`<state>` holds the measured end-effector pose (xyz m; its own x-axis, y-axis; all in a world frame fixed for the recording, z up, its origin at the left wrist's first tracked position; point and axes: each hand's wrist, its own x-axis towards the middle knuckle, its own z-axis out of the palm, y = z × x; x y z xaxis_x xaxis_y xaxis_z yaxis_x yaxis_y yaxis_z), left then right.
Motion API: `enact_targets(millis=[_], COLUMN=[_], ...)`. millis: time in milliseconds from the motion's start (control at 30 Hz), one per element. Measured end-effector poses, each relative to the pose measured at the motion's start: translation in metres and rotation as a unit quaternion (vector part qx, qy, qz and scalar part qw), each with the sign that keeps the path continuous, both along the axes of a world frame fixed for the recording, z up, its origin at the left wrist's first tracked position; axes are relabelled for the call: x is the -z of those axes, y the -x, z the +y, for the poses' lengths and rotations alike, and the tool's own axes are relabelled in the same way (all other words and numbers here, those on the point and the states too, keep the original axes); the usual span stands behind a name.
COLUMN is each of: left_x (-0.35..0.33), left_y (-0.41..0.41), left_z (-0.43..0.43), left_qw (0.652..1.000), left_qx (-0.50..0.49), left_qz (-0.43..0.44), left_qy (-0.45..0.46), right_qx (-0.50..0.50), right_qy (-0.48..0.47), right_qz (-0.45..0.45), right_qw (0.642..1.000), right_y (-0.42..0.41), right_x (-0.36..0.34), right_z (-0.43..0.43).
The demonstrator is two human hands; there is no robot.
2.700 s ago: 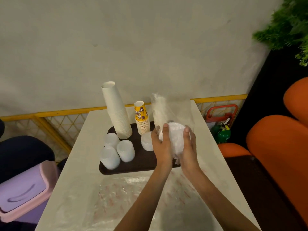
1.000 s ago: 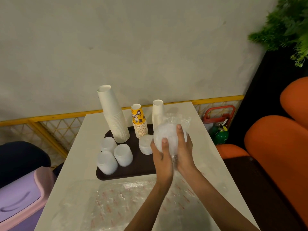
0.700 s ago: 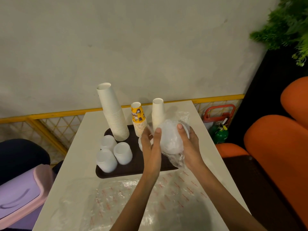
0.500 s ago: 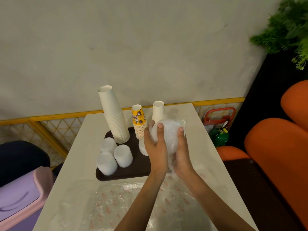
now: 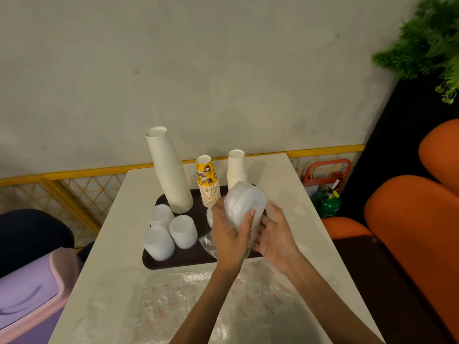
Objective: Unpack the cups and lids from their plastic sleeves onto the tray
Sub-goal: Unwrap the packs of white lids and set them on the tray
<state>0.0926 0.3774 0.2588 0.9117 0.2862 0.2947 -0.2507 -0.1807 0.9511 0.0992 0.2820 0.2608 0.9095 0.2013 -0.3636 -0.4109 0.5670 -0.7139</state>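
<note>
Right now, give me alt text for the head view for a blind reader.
The left hand grips a stack of white lids above the brown tray, while the right hand grips its clear plastic sleeve. Three cup stacks and bare lid stacks stand on the tray; empty sleeves lie on the table nearer the camera.

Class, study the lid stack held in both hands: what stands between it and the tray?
The clear plastic sleeve wraps the lid stack, held by the left hand and right hand. The tray below shows bare space; nothing else blocks it.
</note>
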Motion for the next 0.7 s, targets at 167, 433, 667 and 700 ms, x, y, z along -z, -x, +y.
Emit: enact_targets(millis=[167,433,667,700], left_x=[0.012,-0.003,-0.024,-0.026], left_y=[0.007,0.014,-0.009,-0.011], left_z=[-0.003,0.003,0.021,0.024], left_qw=[0.994,0.989,0.973,0.971], left_qx=[0.071,0.132,0.178,0.181], left_qz=[-0.022,-0.025,0.119,0.129], left_qy=[-0.083,0.065,0.087,0.085], right_qx=[0.004,-0.014,-0.012,-0.020], right_qy=[-0.055,0.032,0.236,0.253], right_qz=[0.010,-0.043,-0.139,-0.152], right_qw=[0.998,0.998,0.962,0.955], right_y=[-0.001,-0.009,-0.008,-0.007], right_x=[-0.020,-0.011,-0.019,-0.019], right_z=[-0.005,-0.018,-0.017,-0.018])
